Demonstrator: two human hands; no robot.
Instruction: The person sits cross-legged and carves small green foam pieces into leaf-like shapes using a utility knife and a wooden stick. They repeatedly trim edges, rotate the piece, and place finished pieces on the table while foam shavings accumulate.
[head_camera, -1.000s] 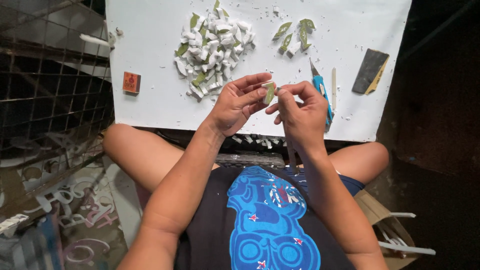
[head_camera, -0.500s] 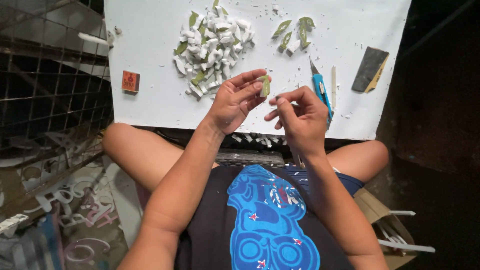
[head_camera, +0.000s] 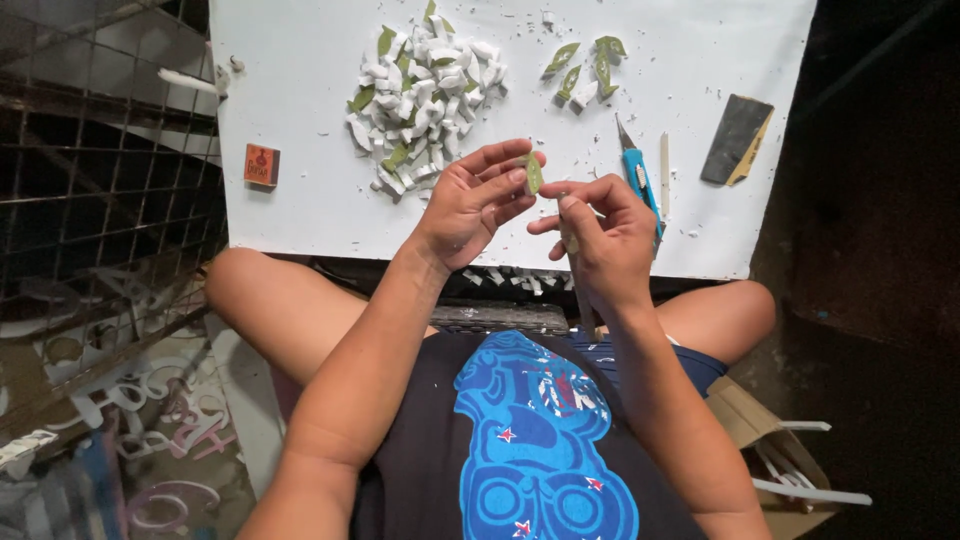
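My left hand (head_camera: 478, 200) pinches a small green, leaf-shaped piece (head_camera: 533, 172) between thumb and fingertips, held upright over the near edge of a white board (head_camera: 300, 120). My right hand (head_camera: 600, 235) is right beside it, fingers curled around a thin stick-like tool whose end pokes out below the wrist; its fingertips nearly touch the green piece. Beyond the hands lies a heap of white and green cut pieces (head_camera: 425, 95). A few finished green leaf shapes (head_camera: 585, 65) lie apart at the back right.
A blue craft knife (head_camera: 638, 175), a thin white stick (head_camera: 664, 160) and a dark sanding block (head_camera: 735, 140) lie right of my hands. A small orange box (head_camera: 261, 165) sits at the left. White scraps litter the board's near edge. Wire racks stand at left.
Both hands have shifted slightly toward my body and the green piece has turned more upright in my left fingers. The right fingertips stay close to it.
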